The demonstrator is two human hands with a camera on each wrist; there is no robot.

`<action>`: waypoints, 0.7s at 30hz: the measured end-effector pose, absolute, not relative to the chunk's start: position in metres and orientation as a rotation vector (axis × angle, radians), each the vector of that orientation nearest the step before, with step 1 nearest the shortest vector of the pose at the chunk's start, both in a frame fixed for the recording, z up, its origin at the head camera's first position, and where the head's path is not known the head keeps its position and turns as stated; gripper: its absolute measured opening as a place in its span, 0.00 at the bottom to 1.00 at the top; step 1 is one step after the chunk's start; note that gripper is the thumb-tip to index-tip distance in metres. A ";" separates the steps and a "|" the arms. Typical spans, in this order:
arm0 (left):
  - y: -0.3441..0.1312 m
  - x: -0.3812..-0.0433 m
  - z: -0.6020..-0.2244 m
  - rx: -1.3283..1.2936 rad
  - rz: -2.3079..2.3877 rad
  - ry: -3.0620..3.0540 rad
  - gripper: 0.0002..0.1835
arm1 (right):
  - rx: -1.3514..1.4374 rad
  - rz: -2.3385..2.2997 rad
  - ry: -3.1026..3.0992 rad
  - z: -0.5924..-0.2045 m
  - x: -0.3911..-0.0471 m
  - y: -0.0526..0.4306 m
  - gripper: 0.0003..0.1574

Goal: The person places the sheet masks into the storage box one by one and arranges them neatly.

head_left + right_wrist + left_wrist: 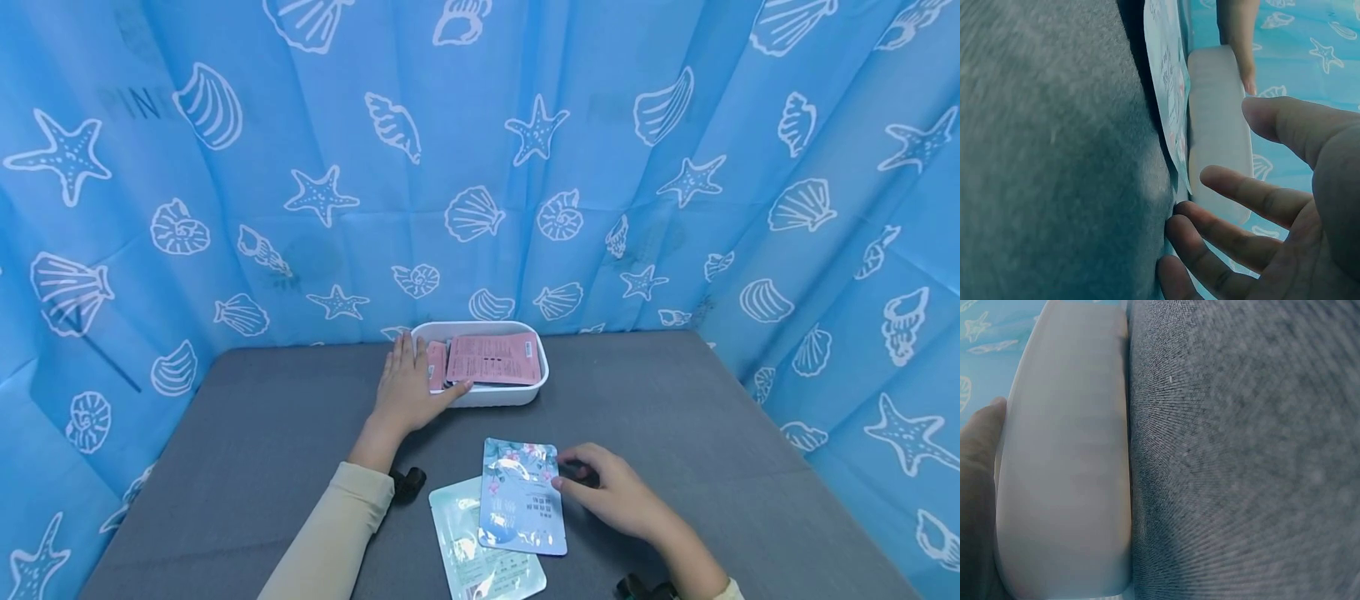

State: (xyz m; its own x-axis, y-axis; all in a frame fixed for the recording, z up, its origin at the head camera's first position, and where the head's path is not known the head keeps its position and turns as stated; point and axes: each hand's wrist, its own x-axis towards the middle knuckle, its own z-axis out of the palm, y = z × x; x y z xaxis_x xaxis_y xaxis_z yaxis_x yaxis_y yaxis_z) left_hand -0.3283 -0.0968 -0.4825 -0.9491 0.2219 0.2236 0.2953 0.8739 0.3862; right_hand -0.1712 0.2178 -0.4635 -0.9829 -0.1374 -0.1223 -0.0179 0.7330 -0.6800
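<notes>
A white basket (495, 398) stands at the back of the table with pink packets (495, 358) lying in it. My left hand (408, 392) rests against the basket's left end, fingers straight along it and thumb at the front rim. Nearer to me, a glossy blue floral packet (522, 500), like a sheet mask sachet, lies partly over a mint-green packet (480, 542). My right hand (611, 492) is at the blue packet's right edge, thumb and forefinger apart. In the right wrist view its fingers (1235, 187) are spread with nothing between them.
A grey cloth (285, 467) covers the table. Behind it and along the sides hangs a blue curtain (450, 167) with white shells and starfish. Black wrist devices (408, 485) sit beneath both wrists.
</notes>
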 end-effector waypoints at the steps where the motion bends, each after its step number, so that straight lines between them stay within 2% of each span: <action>1: -0.096 -0.328 -0.482 -0.404 -0.634 -2.872 0.68 | -0.141 -1.091 2.765 -0.463 -0.172 0.218 0.25; 9: -0.096 -0.327 -0.481 -0.407 -0.625 -2.875 0.67 | -0.243 -1.080 2.751 -0.464 -0.179 0.215 0.26; 17: -0.096 -0.326 -0.480 -0.401 -0.638 -2.861 0.67 | -0.223 -1.077 2.739 -0.466 -0.181 0.212 0.27; 21: -0.096 -0.325 -0.479 -0.397 -0.635 -2.865 0.67 | -0.219 -1.092 2.736 -0.467 -0.181 0.213 0.32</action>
